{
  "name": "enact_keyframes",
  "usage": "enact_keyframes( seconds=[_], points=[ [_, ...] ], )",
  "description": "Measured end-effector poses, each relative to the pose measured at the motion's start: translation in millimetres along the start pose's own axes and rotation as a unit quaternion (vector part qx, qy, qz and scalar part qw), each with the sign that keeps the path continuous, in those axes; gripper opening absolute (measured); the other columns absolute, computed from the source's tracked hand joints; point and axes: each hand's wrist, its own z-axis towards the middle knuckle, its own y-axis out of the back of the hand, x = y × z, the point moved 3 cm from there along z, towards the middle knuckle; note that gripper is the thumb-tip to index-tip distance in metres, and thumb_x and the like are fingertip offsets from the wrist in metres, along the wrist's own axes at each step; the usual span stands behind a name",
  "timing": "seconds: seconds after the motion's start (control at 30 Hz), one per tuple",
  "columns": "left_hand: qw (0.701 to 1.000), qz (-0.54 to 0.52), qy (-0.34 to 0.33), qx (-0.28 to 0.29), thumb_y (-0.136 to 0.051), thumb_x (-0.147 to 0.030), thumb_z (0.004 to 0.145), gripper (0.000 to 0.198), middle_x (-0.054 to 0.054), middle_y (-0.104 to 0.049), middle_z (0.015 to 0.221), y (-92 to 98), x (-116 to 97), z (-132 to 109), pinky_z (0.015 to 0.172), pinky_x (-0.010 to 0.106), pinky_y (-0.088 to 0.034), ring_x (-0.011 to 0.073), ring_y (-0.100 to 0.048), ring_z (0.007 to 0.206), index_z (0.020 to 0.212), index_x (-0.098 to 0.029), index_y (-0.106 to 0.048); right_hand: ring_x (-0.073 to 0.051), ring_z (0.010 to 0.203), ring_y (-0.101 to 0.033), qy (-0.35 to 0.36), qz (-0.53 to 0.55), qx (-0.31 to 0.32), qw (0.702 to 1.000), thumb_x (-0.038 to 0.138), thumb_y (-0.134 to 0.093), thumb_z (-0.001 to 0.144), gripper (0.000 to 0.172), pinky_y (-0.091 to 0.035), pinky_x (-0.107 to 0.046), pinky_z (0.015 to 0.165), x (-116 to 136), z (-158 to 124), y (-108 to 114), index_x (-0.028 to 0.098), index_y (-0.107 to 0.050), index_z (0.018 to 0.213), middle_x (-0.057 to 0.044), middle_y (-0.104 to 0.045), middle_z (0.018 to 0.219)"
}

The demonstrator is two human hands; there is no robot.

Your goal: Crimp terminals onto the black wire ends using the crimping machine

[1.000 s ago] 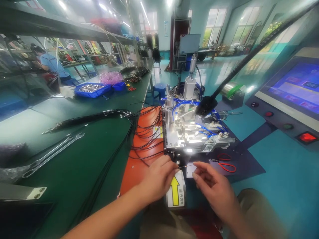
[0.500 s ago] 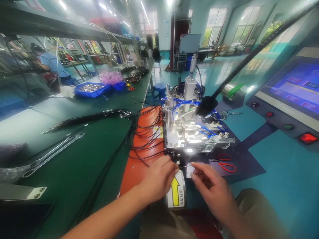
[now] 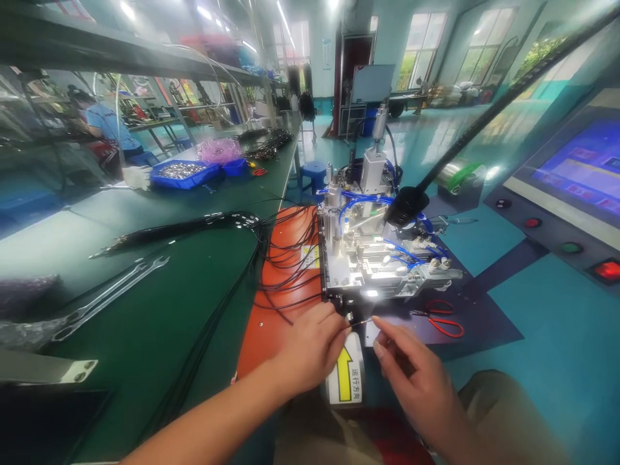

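My left hand (image 3: 317, 345) is closed in a pinch on a thin dark cable (image 3: 357, 323), just in front of the metal machine (image 3: 382, 258). The cable's end points right, toward my right hand (image 3: 411, 368), whose thumb and forefinger are close together at its tip. Whether those fingertips grip the tip is too small to tell. Below the hands is a white label with a yellow arrow (image 3: 344, 378). Several black cables (image 3: 290, 284) lie across the orange plate (image 3: 264, 329) left of the machine.
Red-handled pliers (image 3: 445, 326) lie right of my hands. On the green bench (image 3: 159, 336) are wrenches (image 3: 116, 294), a cable bundle (image 3: 194, 226) and a blue tray (image 3: 184, 174) of small metal parts. A control panel (image 3: 557, 226) stands at right; a person in blue (image 3: 109, 129) sits far left.
The view has shifted slightly, so the surroundings appear a little further right. My right hand's thumb and forefinger are a little closer together near the cable's tip.
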Motion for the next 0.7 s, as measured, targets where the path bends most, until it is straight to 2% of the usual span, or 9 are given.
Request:
enact_keyframes(
  seconds=[0.13, 0.27, 0.47, 0.7],
  points=[
    [1.000, 0.005, 0.006, -0.002, -0.044, -0.020, 0.098, 0.019, 0.005, -0.054, 0.083, -0.1, 0, 1, 0.068, 0.030, -0.043, 0.0184, -0.051, 0.079, 0.088, -0.017, -0.059, -0.019, 0.081, -0.064, 0.031, -0.030, -0.007, 0.999, 0.030, -0.048, 0.098, 0.038, -0.054, -0.029, 0.075, 2, -2, -2, 0.024, -0.054, 0.136, -0.005, -0.066, 0.099],
    [1.000, 0.006, 0.008, -0.015, -0.044, -0.021, 0.097, 0.018, 0.005, -0.055, 0.083, -0.4, 0, 1, 0.068, 0.030, -0.044, 0.0185, -0.051, 0.078, 0.088, -0.017, -0.060, -0.018, 0.078, -0.064, 0.042, -0.034, -0.005, 0.999, 0.029, -0.047, 0.098, 0.042, -0.054, -0.029, 0.074, 3, -4, -4, 0.026, -0.050, 0.140, -0.005, -0.065, 0.097],
    [1.000, 0.000, 0.009, -0.024, -0.045, -0.020, 0.096, 0.017, 0.005, -0.055, 0.082, -0.2, 1, 1, 0.068, 0.030, -0.044, 0.0187, -0.052, 0.079, 0.089, -0.017, -0.060, -0.017, 0.078, -0.064, 0.008, -0.014, -0.004, 1.000, 0.032, -0.048, 0.099, 0.045, -0.055, -0.026, 0.070, -6, -8, -9, 0.025, -0.047, 0.143, -0.005, -0.065, 0.099],
    [1.000, -0.004, 0.014, -0.023, -0.045, -0.020, 0.097, 0.017, 0.005, -0.055, 0.082, 0.9, -1, 0, 0.069, 0.029, -0.045, 0.0185, -0.053, 0.079, 0.088, -0.018, -0.059, -0.015, 0.070, -0.064, -0.027, 0.026, -0.006, 0.999, 0.038, -0.047, 0.098, 0.047, -0.054, -0.022, 0.056, -8, -8, -12, 0.023, -0.050, 0.142, -0.007, -0.065, 0.101]
  ],
)
